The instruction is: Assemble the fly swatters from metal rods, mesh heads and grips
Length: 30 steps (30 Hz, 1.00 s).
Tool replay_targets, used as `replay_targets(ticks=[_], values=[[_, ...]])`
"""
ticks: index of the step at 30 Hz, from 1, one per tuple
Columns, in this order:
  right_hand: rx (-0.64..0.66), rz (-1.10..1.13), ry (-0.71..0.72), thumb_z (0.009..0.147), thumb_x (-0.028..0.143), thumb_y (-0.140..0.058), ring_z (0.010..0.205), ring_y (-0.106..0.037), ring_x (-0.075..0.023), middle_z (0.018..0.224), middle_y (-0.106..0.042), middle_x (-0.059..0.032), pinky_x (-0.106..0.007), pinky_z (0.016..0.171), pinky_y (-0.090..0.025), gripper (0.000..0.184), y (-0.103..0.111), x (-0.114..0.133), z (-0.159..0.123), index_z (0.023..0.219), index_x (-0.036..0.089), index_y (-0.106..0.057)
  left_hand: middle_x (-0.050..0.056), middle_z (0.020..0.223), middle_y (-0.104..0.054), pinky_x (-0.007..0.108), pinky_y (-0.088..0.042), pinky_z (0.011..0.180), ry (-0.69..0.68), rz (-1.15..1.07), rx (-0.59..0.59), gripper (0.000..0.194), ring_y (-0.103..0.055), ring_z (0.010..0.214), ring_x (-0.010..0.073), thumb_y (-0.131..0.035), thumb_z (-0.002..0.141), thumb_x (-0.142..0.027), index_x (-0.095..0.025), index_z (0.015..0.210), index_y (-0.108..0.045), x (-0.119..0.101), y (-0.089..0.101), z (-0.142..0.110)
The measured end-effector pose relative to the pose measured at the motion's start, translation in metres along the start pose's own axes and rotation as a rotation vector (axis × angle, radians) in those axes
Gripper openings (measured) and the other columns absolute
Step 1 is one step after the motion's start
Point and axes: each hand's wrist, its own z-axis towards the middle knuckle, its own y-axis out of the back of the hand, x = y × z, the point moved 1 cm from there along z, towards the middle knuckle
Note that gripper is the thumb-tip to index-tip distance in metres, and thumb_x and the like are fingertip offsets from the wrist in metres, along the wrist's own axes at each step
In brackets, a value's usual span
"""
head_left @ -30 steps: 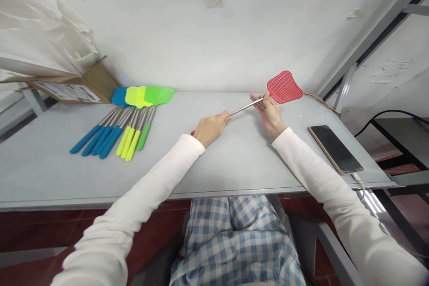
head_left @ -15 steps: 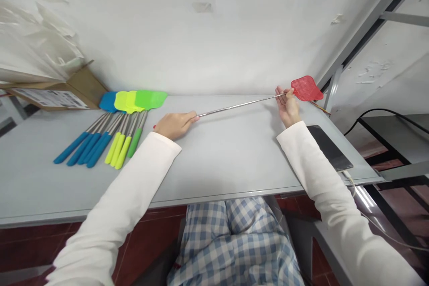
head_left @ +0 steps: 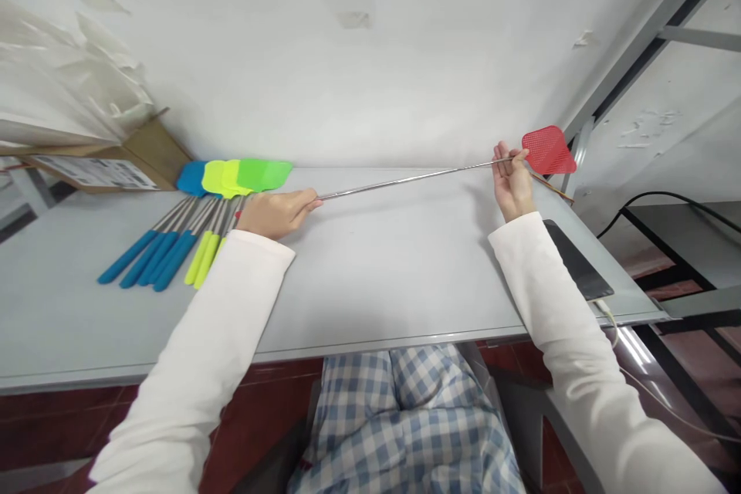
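Observation:
A red fly swatter (head_left: 549, 150) with a long thin metal shaft stretches across above the table. My left hand (head_left: 275, 214) is wrapped round its handle end, where only a speck of red shows past the fist. At the other end my right hand (head_left: 512, 176) pinches the shaft just below the red mesh head, palm up with the other fingers loosely spread. To the left lie several more swatters with blue handles (head_left: 144, 256), yellow handles (head_left: 201, 258) and overlapping heads, the frontmost head green (head_left: 265, 174). My left forearm partly hides the yellow and green handles.
A cardboard box (head_left: 156, 148) stands at the back left of the grey table (head_left: 376, 278). A black tablet or phone (head_left: 579, 262) with a white cable lies at the right, beside my right forearm. The white wall rises directly behind the table; a metal frame (head_left: 631, 54) stands at the right.
My hands have moved farther apart, the left one leftward and the right one rightward. The visible metal shaft between them is longer, and the red head has shifted right.

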Motion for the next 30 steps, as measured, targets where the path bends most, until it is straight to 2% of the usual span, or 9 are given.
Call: replay_targets(ticks=[5, 10, 15, 19, 22, 25, 30], values=[[0.011, 0.016, -0.012, 0.099, 0.043, -0.041, 0.117, -0.064, -0.0113, 0.11, -0.072, -0.0034, -0.035, 0.111, -0.044, 0.031, -0.002, -0.002, -0.004, 0.078, 0.024, -0.054, 0.008, 0.081, -0.07, 0.03, -0.025, 0.056, 0.015, 0.001, -0.021, 0.046, -0.061, 0.072, 0.0219, -0.029, 0.093, -0.051, -0.024, 0.085, -0.065, 0.003, 0.0, -0.003], [0.093, 0.04, -0.142, 0.098, 0.044, -0.044, 0.116, -0.064, -0.0133, 0.107, -0.072, -0.0035, -0.037, 0.109, -0.046, 0.028, -0.011, -0.008, -0.015, 0.087, 0.022, -0.057, 0.007, 0.083, -0.071, 0.03, -0.025, 0.057, 0.045, 0.019, -0.005, 0.046, -0.062, 0.076, 0.0227, -0.031, 0.092, -0.052, -0.022, 0.083, -0.064, 0.01, -0.001, -0.009], [0.144, 0.13, -0.244, 0.093, 0.057, -0.045, 0.114, -0.065, -0.0193, 0.115, -0.069, -0.0087, -0.042, 0.098, -0.054, 0.037, -0.005, -0.007, -0.016, 0.095, 0.022, -0.06, 0.009, 0.082, -0.069, 0.03, -0.034, 0.064, 0.233, 0.022, 0.02, 0.052, -0.063, 0.082, 0.0243, -0.022, 0.095, -0.046, -0.02, 0.085, -0.067, 0.008, -0.001, -0.007], [0.059, 0.15, -0.213, 0.096, 0.052, -0.04, 0.104, -0.068, -0.0151, 0.113, -0.07, -0.0048, -0.032, 0.092, -0.056, 0.037, 0.006, -0.005, -0.008, 0.092, 0.023, -0.063, 0.017, 0.073, -0.067, 0.036, -0.041, 0.068, 0.39, 0.046, 0.008, 0.059, -0.064, 0.082, 0.0302, -0.02, 0.093, -0.043, -0.015, 0.079, -0.071, 0.011, -0.002, -0.004], [-0.023, 0.135, -0.211, 0.095, 0.039, -0.047, 0.09, -0.069, -0.0101, 0.103, -0.071, -0.0013, -0.024, 0.089, -0.054, 0.025, 0.012, -0.004, -0.002, 0.092, 0.021, -0.064, 0.019, 0.074, -0.068, 0.038, -0.043, 0.069, 0.42, 0.041, -0.008, 0.059, -0.066, 0.085, 0.0322, -0.022, 0.092, -0.041, -0.015, 0.078, -0.073, 0.015, -0.002, -0.003], [-0.045, 0.138, -0.19, 0.093, 0.03, -0.053, 0.082, -0.068, -0.0074, 0.094, -0.072, 0.002, -0.022, 0.088, -0.054, 0.015, 0.013, -0.003, 0.002, 0.09, 0.021, -0.064, 0.019, 0.076, -0.069, 0.039, -0.044, 0.07, 0.443, 0.039, 0.013, 0.059, -0.066, 0.087, 0.0329, -0.022, 0.092, -0.04, -0.015, 0.08, -0.074, 0.016, -0.001, -0.004], [-0.064, 0.119, -0.157, 0.094, 0.03, -0.054, 0.082, -0.068, -0.0064, 0.092, -0.072, 0.0035, -0.021, 0.088, -0.055, 0.014, 0.012, -0.005, 0.003, 0.088, 0.022, -0.064, 0.02, 0.077, -0.069, 0.04, -0.044, 0.07, 0.46, 0.029, 0.0, 0.059, -0.066, 0.086, 0.0337, -0.023, 0.092, -0.04, -0.012, 0.081, -0.074, 0.01, 0.002, -0.003]])
